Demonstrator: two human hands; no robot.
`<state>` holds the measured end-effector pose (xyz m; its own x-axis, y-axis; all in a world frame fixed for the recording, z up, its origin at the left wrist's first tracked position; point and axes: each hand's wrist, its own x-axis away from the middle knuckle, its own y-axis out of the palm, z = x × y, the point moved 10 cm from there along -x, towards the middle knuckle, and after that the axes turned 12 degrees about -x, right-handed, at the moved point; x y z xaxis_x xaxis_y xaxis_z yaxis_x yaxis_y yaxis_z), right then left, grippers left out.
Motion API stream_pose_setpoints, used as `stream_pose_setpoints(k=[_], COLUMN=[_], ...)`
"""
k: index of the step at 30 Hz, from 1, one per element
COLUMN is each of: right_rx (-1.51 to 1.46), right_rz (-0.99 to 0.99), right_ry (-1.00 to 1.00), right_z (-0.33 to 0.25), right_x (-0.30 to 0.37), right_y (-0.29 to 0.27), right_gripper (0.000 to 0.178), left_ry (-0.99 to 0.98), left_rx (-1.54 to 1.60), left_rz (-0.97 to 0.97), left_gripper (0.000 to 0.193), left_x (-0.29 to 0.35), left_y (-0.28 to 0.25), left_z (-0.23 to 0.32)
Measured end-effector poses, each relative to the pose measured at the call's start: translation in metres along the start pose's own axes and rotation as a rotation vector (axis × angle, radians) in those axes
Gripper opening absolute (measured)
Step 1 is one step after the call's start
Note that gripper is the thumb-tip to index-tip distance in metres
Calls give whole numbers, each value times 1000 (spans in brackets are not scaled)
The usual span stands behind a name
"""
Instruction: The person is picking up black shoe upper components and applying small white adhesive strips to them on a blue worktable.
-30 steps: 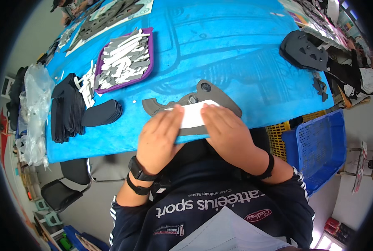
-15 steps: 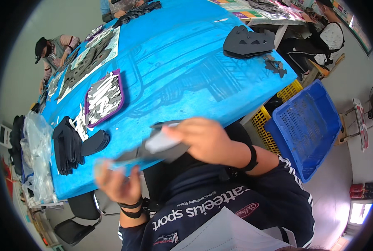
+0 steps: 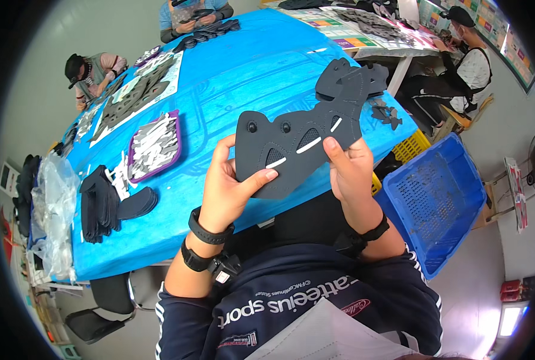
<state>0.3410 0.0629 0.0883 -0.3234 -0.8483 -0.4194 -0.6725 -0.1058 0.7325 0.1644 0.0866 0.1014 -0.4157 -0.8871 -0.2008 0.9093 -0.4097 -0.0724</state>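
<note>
both hands clamp one dark panel (image 3: 291, 159), seemingly up off the table (image 3: 231, 84) & to the r. of the purple tray (image 3: 178, 141). l. hand (image 3: 224, 186) has its thumb on the near face by the lower l. edge, fingers behind; r. hand (image 3: 350, 171) pinches the other side the same way, thumb just beside the mid white bar (image 3: 308, 146). prob. gripped at both sides b/c the sheet looks thin & might sag from one; thumbs near the edges leave the mesh windows (image 3: 274, 155) & black studs (image 3: 252, 126) uncovered.

the tray holds white & grey strips (image 3: 153, 144), its walls prob. keeping loose bits from scattering, tho some lie just l. of it. nearer than the tray: dark slabs (image 3: 96, 204) in a row w/ oval pads (image 3: 138, 203) fanned beside them, prob. for easy reach by l. hand. well r. of the tray, partly hidden behind the panel: a pile of cut pieces (image 3: 327, 81), scraps (image 3: 386, 114) near it. blue crate (image 3: 435, 198) is r. of the tray too, off the table edge.
</note>
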Motion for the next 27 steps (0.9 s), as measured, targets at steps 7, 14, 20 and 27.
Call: stream_pose_setpoints(k=[7,14,20,27], right_rx=[185,1853,2056,1765], right_rz=[302,378,30,-429], right_ry=[-191,100,-86,-142], right_z=[-84,-90,-88,-47], right_x=[-128,-171,-187,-202], right_y=[-116,-134,-79,-33], right_gripper=[28,70,78,62], left_ry=[204,73,24,-71], left_rx=[-5,-56,-126,-324], left_rz=[250,176,161,229], left_gripper=[66,64,66,60], left_x=[-7,15,34,61], left_y=[-33,-50,-66,-107], left_z=[6,-26,-39,-49])
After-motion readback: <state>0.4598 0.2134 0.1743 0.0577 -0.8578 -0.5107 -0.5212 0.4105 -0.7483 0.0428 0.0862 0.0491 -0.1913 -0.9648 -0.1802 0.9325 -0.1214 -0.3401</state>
